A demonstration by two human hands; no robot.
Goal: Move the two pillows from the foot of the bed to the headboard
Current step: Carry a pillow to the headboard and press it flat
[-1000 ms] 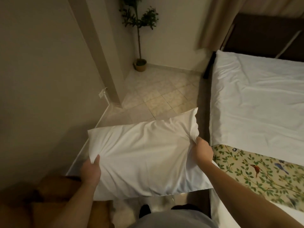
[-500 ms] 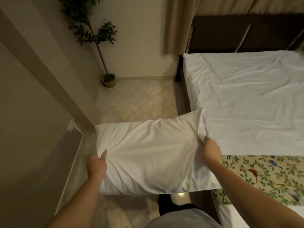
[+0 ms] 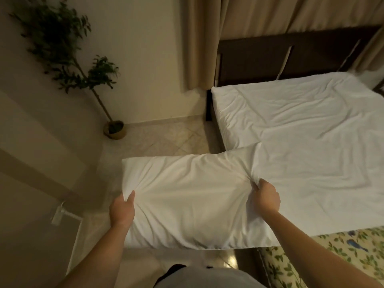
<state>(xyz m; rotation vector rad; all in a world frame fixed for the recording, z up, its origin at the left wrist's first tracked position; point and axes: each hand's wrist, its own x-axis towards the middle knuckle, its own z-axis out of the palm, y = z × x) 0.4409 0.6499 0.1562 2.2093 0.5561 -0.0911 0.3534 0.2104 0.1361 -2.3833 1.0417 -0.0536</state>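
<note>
A white pillow [image 3: 191, 196] hangs flat in front of me, held above the tiled floor beside the bed, its right end over the mattress edge. My left hand [image 3: 122, 208] pinches its left end and my right hand [image 3: 266, 198] clutches bunched fabric near its right end. The bed [image 3: 311, 125] with a white sheet lies to the right, and its dark headboard [image 3: 291, 57] stands at the far end. Only this one pillow is in view.
A potted plant [image 3: 113, 129] stands in the far left corner. Beige curtains [image 3: 249, 21] hang behind the headboard. A floral bird-print cover [image 3: 332, 258] lies on the bed's near end. A wall [image 3: 31, 183] runs close along my left, leaving a narrow tiled aisle [image 3: 170, 140].
I have walked along the aisle toward the headboard, carrying the pillow; its right end now overlaps the mattress. The headboard and plant look closer. Both hands keep their hold.
</note>
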